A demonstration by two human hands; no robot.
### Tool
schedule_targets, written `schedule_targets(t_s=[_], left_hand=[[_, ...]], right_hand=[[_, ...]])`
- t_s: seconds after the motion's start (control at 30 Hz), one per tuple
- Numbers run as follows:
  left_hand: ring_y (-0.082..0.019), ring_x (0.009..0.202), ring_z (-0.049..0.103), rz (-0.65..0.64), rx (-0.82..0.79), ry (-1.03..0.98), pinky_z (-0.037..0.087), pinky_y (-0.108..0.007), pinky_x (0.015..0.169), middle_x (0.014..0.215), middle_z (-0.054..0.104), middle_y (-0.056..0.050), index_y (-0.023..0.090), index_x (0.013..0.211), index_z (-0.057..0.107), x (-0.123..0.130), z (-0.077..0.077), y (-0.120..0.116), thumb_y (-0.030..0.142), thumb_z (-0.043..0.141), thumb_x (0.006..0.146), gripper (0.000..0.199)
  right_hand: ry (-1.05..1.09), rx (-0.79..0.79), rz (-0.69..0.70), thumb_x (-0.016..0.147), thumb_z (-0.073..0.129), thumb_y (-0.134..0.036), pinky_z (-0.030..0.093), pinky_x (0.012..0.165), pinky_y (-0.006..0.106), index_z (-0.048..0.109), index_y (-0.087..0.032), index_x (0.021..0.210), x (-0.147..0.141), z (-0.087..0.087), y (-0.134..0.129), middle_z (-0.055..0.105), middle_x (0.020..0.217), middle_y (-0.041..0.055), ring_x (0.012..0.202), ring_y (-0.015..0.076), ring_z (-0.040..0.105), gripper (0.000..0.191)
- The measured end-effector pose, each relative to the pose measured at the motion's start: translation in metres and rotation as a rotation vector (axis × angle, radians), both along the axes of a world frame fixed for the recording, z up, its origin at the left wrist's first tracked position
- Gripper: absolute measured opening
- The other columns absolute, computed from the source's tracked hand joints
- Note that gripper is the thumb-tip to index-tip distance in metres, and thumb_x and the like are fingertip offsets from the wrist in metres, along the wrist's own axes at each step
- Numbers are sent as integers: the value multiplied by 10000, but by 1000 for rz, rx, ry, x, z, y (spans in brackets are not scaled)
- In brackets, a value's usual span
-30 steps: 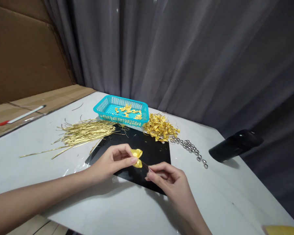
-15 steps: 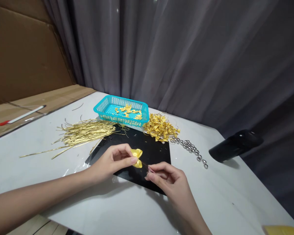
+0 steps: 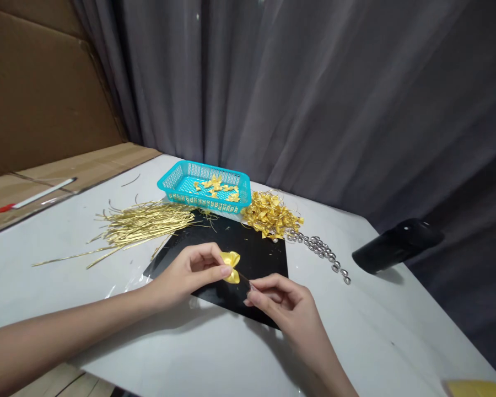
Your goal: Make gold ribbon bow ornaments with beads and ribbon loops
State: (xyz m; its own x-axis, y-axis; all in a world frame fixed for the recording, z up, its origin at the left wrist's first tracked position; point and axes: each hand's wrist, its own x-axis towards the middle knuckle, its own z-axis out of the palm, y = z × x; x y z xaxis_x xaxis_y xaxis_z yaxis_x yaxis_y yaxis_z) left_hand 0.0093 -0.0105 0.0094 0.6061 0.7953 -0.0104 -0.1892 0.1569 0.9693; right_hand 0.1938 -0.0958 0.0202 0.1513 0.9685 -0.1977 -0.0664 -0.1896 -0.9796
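Note:
Above a black mat (image 3: 240,237), my left hand (image 3: 198,270) pinches a shiny yellow bow (image 3: 232,274) between thumb and fingertips. A thin dark strand (image 3: 243,278) runs from the bow to my right hand (image 3: 276,300), whose thumb and forefinger are closed on its end. Behind the mat stands a turquoise basket (image 3: 206,204) with several small yellow bows in it. To its right lies a heap of yellow bows (image 3: 270,216), and to its left a bundle of gold ties (image 3: 149,223).
Small silver beads (image 3: 320,248) trail right of the heap. A black cylindrical object (image 3: 397,245) lies farther right. On the cardboard at the left is a white stick with a red end (image 3: 43,194). Something yellow (image 3: 477,388) shows at the bottom right corner.

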Motion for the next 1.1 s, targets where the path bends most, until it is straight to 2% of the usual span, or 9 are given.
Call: schedule_targets(t_s=[0.43, 0.8, 1.1], left_hand=[[-116, 683, 593, -2, 19, 7, 432, -223, 684, 713, 666, 12, 154, 710, 605, -1, -2, 0, 295, 736, 776, 204], [-128, 689, 602, -6, 25, 14, 447, -240, 695, 710, 668, 9, 161, 708, 602, -1, -3, 1, 311, 743, 765, 214], [-139, 696, 602, 9, 42, 44, 452, -243, 686, 725, 667, -8, 160, 709, 596, -1, -2, 0, 329, 741, 766, 230]], right_hand=[[-14, -17, 57, 602, 851, -410, 553, 718, 304, 715, -161, 751, 4, -2, 2, 732, 697, 49, 720, 215, 707, 321], [-28, -2, 15, 625, 825, -441, 552, 720, 313, 713, -161, 749, 2, -1, 0, 731, 687, 52, 712, 215, 708, 327], [-13, -13, 41, 629, 828, -451, 553, 712, 300, 718, -162, 754, 2, -1, 1, 730, 680, 53, 708, 209, 707, 334]])
